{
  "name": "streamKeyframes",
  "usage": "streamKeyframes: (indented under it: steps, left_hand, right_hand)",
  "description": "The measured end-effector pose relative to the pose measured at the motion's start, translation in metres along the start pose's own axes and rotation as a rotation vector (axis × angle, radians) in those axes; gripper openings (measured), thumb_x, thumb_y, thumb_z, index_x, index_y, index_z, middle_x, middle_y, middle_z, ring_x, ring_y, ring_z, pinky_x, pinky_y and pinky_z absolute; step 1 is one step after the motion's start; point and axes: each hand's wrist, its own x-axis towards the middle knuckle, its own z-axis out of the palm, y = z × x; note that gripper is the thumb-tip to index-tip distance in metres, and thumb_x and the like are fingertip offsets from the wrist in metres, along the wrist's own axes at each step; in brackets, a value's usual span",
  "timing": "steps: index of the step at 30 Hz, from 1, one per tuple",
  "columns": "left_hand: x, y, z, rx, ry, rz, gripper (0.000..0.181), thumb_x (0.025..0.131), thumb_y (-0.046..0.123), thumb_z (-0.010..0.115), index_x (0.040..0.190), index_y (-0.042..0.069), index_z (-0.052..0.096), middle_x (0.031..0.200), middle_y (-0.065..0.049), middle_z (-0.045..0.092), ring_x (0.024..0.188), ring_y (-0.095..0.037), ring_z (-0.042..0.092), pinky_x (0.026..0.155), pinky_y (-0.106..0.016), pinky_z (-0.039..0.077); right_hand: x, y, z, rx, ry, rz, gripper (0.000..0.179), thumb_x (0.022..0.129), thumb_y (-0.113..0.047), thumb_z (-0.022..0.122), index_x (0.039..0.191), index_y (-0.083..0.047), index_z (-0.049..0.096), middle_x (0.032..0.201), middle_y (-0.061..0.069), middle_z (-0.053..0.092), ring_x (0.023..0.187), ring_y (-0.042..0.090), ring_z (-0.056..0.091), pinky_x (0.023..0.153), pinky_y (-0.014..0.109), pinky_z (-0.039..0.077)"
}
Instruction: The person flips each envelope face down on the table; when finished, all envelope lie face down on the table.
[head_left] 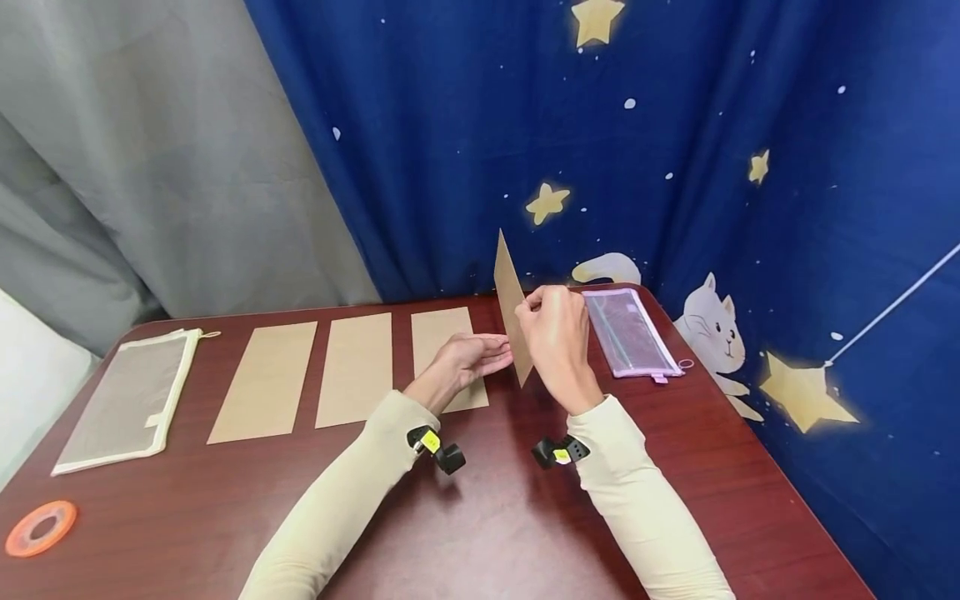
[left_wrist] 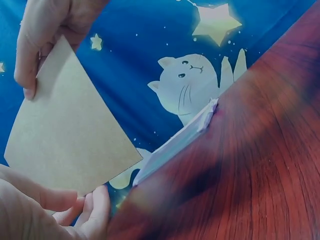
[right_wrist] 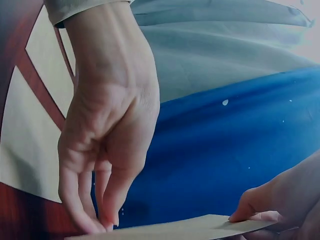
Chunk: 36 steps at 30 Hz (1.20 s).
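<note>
A stiff brown kraft paper card (head_left: 508, 292) stands on edge above the back of the table. My right hand (head_left: 558, 337) pinches its right side between thumb and curled fingers. On the other side, my left hand (head_left: 472, 358) reaches toward it with fairly straight fingers. In the left wrist view the broad face of the kraft paper card (left_wrist: 75, 120) shows, with the fingertips of my left hand (left_wrist: 55, 210) at its lower edge. The right wrist view has it nearly edge-on, the left hand's (right_wrist: 107, 135) fingertips touching it. Whether it has several layers I cannot tell.
Three similar brown cards lie in a row: left (head_left: 264, 379), middle (head_left: 356, 367) and right (head_left: 442, 329). A cream-edged mesh zip pouch (head_left: 131, 400) lies far left, a lilac mesh pouch (head_left: 633, 333) back right. An orange ring-shaped roll (head_left: 63, 521) sits front left. Curtains (head_left: 450, 150) hang behind the table.
</note>
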Motion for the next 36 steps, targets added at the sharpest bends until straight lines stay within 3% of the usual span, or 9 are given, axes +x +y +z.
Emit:
streamKeyframes:
  steps: [4, 10, 14, 20, 25, 27, 31, 36]
  left_hand:
    - [-0.011, 0.004, 0.002, 0.029, 0.075, 0.002, 0.031, 0.095, -0.013, 0.056, 0.126, -0.013, 0.063, 0.083, -0.009, 0.069, 0.08, -0.016, 0.068, 0.102, -0.039, 0.057]
    - [-0.014, 0.009, -0.007, 0.021, 0.136, 0.049, 0.036, 0.089, -0.014, 0.066, 0.125, -0.009, 0.066, 0.079, -0.002, 0.071, 0.071, -0.009, 0.067, 0.076, -0.023, 0.064]
    - [-0.018, 0.014, -0.008, 0.016, 0.168, 0.081, 0.037, 0.088, -0.011, 0.07, 0.124, -0.006, 0.067, 0.08, -0.002, 0.072, 0.073, -0.009, 0.069, 0.069, -0.019, 0.063]
    - [-0.026, 0.022, -0.008, 0.066, 0.195, 0.132, 0.033, 0.084, -0.009, 0.075, 0.117, -0.006, 0.072, 0.08, -0.004, 0.075, 0.068, -0.007, 0.07, 0.073, -0.021, 0.064]
    - [-0.027, 0.021, -0.01, 0.227, 0.256, 0.268, 0.026, 0.079, -0.008, 0.08, 0.105, -0.007, 0.075, 0.082, -0.009, 0.075, 0.063, -0.008, 0.07, 0.08, -0.033, 0.065]
    - [-0.025, 0.017, -0.011, 0.344, 0.299, 0.313, 0.021, 0.078, -0.006, 0.082, 0.098, -0.006, 0.077, 0.081, -0.011, 0.075, 0.061, -0.009, 0.071, 0.08, -0.036, 0.065]
    - [-0.016, 0.009, -0.011, 0.559, 0.352, 0.347, 0.012, 0.077, -0.001, 0.084, 0.088, -0.004, 0.079, 0.083, -0.015, 0.077, 0.063, -0.016, 0.075, 0.075, -0.035, 0.066]
    - [-0.002, -0.001, -0.002, 0.756, 0.336, 0.382, 0.008, 0.077, 0.0, 0.084, 0.082, -0.003, 0.079, 0.08, -0.017, 0.077, 0.067, -0.024, 0.077, 0.062, -0.029, 0.065]
  right_hand:
    - [-0.001, 0.007, 0.001, 0.032, 0.02, -0.002, 0.01, 0.085, -0.007, 0.072, 0.081, -0.004, 0.079, 0.077, 0.012, 0.076, 0.076, 0.034, 0.071, 0.064, 0.046, 0.056]
    - [0.001, 0.024, 0.001, 0.11, 0.012, 0.042, 0.014, 0.088, -0.007, 0.074, 0.1, -0.003, 0.081, 0.087, 0.014, 0.078, 0.079, 0.032, 0.073, 0.069, 0.047, 0.057]
    - [0.005, 0.035, 0.002, 0.143, -0.014, 0.071, 0.023, 0.088, -0.006, 0.073, 0.11, -0.004, 0.078, 0.089, 0.015, 0.078, 0.081, 0.031, 0.074, 0.07, 0.045, 0.057]
    - [0.007, 0.056, 0.005, 0.189, -0.04, 0.157, 0.017, 0.087, -0.006, 0.074, 0.102, -0.003, 0.08, 0.093, 0.017, 0.078, 0.081, 0.031, 0.075, 0.059, 0.023, 0.051]
    - [0.01, 0.072, 0.015, 0.221, -0.053, 0.235, 0.01, 0.085, -0.007, 0.076, 0.09, -0.003, 0.082, 0.087, 0.016, 0.078, 0.086, 0.032, 0.074, 0.063, 0.027, 0.054]
    - [0.011, 0.079, 0.021, 0.206, -0.09, 0.252, 0.01, 0.084, -0.008, 0.076, 0.089, -0.004, 0.082, 0.082, 0.015, 0.078, 0.083, 0.03, 0.074, 0.065, 0.027, 0.054]
    - [0.01, 0.098, 0.034, 0.213, -0.195, 0.3, 0.011, 0.086, -0.006, 0.073, 0.09, 0.001, 0.081, 0.081, 0.019, 0.076, 0.074, 0.031, 0.077, 0.057, 0.017, 0.054]
    - [0.009, 0.12, 0.041, 0.14, -0.243, 0.341, 0.01, 0.085, -0.006, 0.075, 0.089, 0.001, 0.081, 0.08, 0.018, 0.077, 0.068, 0.024, 0.075, 0.055, 0.012, 0.049]
